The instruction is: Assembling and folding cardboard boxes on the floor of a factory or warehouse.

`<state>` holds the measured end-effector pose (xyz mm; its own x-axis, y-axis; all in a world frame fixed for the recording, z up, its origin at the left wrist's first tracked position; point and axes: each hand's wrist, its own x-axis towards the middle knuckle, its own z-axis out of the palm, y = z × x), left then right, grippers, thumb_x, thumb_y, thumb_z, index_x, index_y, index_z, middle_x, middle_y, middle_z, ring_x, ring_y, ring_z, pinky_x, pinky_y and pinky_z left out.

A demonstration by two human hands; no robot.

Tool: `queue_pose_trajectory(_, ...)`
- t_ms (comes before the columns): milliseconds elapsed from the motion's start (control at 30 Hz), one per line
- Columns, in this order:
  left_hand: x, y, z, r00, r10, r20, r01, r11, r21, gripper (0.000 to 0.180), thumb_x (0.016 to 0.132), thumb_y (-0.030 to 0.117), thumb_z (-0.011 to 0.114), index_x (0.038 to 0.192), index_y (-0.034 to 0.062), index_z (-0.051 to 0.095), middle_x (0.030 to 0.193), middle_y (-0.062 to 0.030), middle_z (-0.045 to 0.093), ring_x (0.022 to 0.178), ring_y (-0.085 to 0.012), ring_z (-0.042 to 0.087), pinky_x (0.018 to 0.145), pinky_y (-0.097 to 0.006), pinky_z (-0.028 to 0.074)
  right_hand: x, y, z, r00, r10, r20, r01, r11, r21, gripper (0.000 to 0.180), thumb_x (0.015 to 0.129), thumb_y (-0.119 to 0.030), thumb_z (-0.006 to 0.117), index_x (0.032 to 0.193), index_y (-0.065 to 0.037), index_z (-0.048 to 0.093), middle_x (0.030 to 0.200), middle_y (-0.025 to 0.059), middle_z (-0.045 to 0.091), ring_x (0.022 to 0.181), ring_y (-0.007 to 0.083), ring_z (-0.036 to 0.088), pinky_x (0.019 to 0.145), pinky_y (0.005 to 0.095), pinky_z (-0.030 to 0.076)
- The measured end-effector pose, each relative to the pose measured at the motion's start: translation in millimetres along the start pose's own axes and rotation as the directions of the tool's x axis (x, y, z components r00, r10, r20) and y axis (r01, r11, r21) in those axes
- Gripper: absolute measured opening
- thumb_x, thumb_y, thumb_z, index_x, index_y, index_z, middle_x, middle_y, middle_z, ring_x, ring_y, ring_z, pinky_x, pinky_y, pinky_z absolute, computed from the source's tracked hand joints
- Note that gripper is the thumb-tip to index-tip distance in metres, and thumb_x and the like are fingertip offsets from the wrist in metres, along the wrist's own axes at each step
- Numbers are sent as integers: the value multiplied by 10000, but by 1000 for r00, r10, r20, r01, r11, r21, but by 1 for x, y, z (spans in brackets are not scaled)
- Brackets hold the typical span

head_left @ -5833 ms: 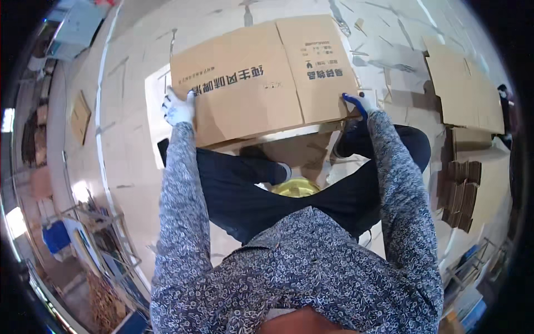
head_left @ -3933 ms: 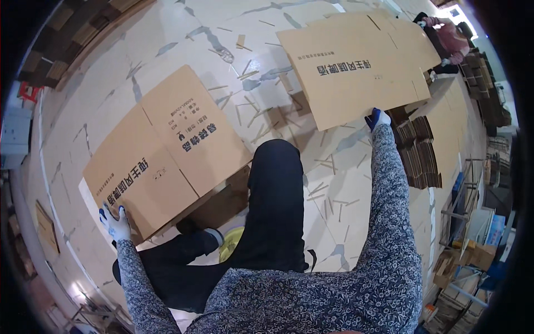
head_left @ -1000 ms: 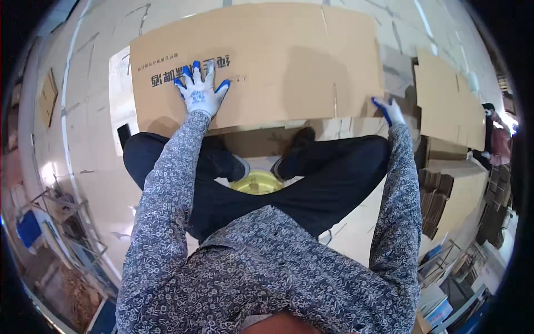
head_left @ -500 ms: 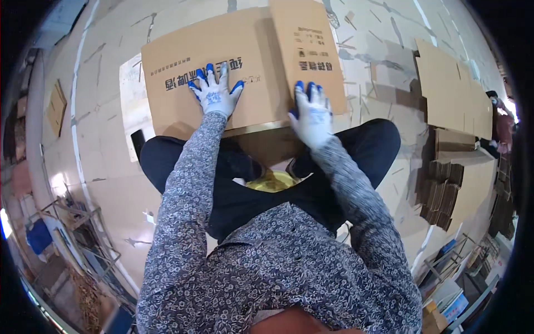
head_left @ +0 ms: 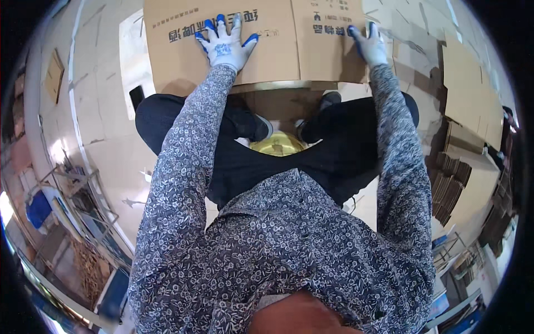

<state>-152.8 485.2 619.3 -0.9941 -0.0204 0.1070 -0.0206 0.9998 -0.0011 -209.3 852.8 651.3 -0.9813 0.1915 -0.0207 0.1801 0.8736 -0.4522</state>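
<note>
A brown printed cardboard sheet point(head_left: 272, 58) lies in front of my crossed legs, with a crease dividing off its right panel point(head_left: 328, 58). My left hand point(head_left: 227, 49), in a white glove with blue fingertips, rests palm down on the larger left part, fingers spread. At the right panel's outer edge is my right hand point(head_left: 371, 47), gloved alike. Its fingers are apart and reach over that edge, pressing on the panel. Neither hand grips anything. The sheet's far edge lies outside the view.
A yellow round object point(head_left: 278, 146) shows between my feet. To the left lies a dark phone-like object point(head_left: 136, 97) on a pale sheet. Flat cardboard point(head_left: 473, 83) and a stack of folded cardboard point(head_left: 449, 186) are on the right. A metal frame point(head_left: 78, 183) stands at left.
The right panel, tilted up before, now lies nearly level with the rest. My right hand has moved right to its outer edge. My left hand stays spread on the cardboard.
</note>
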Motion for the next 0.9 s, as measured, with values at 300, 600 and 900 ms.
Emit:
queue_pose_trajectory(300, -2, 4, -7, 998, -16, 53, 17, 1000, -19, 816, 893, 647, 511, 1559, 264, 235, 1603, -177, 198, 1453, -466, 169, 1118, -709, 50, 43, 2, 39, 985, 88, 146, -142, 898, 417, 786, 856, -425, 724, 1406, 40, 410, 1328, 266, 559, 1207, 349, 576, 1025, 398, 435)
queue_pose_trajectory(600, -4, 6, -8, 996, -5, 86, 8, 999, -33, 820, 887, 655, 516, 1557, 269, 242, 1606, -182, 187, 1456, -471, 149, 1107, -726, 29, 32, 0, 47, 994, 105, 19, -105, 934, 342, 824, 854, -414, 730, 1422, 69, 379, 1331, 266, 554, 1249, 358, 542, 1050, 397, 418)
queue_pose_trajectory(900, -2, 4, -7, 999, 3, 51, -2, 1000, -25, 825, 883, 663, 516, 1557, 274, 245, 1599, -185, 216, 1458, -466, 154, 1117, -713, 28, 35, -3, 54, 992, 72, -104, -55, 985, 161, 897, 841, -452, 727, 1473, 21, 302, 1350, 272, 535, 1259, 369, 529, 1048, 413, 423)
